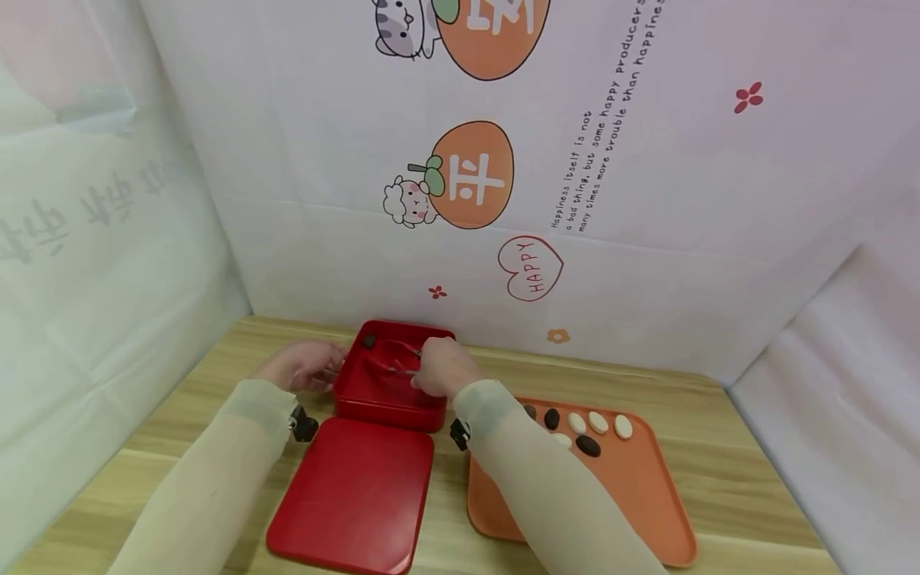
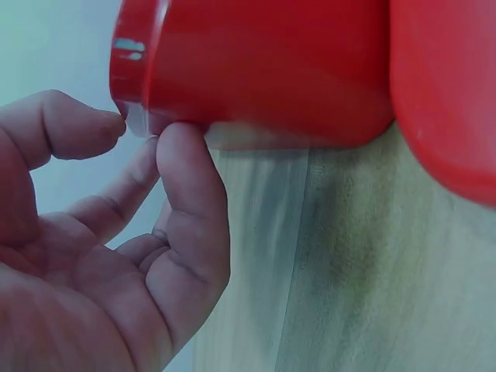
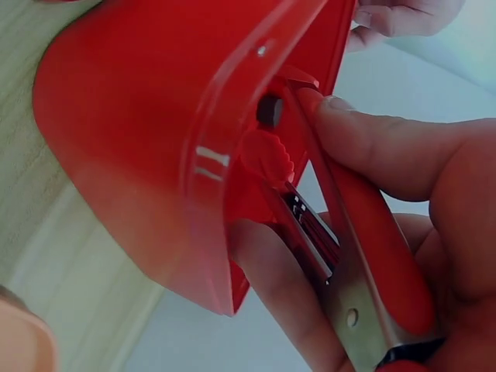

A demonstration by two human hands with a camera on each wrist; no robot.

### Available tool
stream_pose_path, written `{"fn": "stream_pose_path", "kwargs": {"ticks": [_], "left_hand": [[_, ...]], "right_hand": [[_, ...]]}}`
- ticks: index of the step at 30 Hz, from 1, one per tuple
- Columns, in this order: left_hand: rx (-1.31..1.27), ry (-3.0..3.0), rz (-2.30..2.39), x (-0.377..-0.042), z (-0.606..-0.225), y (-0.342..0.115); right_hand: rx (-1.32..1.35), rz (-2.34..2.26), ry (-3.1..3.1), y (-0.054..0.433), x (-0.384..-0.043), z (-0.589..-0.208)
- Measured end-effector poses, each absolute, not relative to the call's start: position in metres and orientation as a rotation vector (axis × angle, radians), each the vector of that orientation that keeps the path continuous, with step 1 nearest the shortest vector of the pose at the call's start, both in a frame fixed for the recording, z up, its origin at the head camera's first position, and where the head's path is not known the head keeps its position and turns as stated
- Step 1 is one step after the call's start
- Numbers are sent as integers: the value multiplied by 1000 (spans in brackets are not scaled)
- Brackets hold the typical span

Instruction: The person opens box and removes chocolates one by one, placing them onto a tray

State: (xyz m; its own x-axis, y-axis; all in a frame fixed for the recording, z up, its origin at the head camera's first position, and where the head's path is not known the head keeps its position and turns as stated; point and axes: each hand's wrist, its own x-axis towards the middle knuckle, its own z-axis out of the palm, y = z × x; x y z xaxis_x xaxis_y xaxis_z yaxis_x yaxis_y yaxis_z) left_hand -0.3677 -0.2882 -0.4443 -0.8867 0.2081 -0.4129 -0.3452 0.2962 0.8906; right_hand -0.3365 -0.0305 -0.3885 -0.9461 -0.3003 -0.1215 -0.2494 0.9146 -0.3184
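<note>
A deep red box (image 1: 391, 415) stands on the table by the back wall. At its left side my left hand (image 1: 312, 366) holds the box near a corner; in the left wrist view the bent fingers (image 2: 190, 167) touch its outer wall and the thumb is at the rim. My right hand (image 1: 444, 367) grips metal tongs (image 3: 360, 256) with red grip panels and red scalloped tips. The tips are inside the box, apart from each other. Within the box, at the far left corner, lies a dark pebble (image 1: 369, 342); the right wrist view shows it beyond one tip.
In front of the box lies a flat red lid (image 1: 352, 495). To the right, an orange tray (image 1: 647, 511) bears several black and white pebbles (image 1: 598, 422), partly covered by my right forearm. A printed white cloth (image 1: 632, 319) hangs behind the table.
</note>
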Motion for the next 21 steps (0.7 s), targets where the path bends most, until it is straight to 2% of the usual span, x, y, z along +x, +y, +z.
{"fn": "stream_pose_path", "kwargs": {"ticks": [21], "left_hand": [[-172,2197,1597,-370,-440,-279]], "right_hand": [[-332,-520,2879,-39,-348,-405]]}}
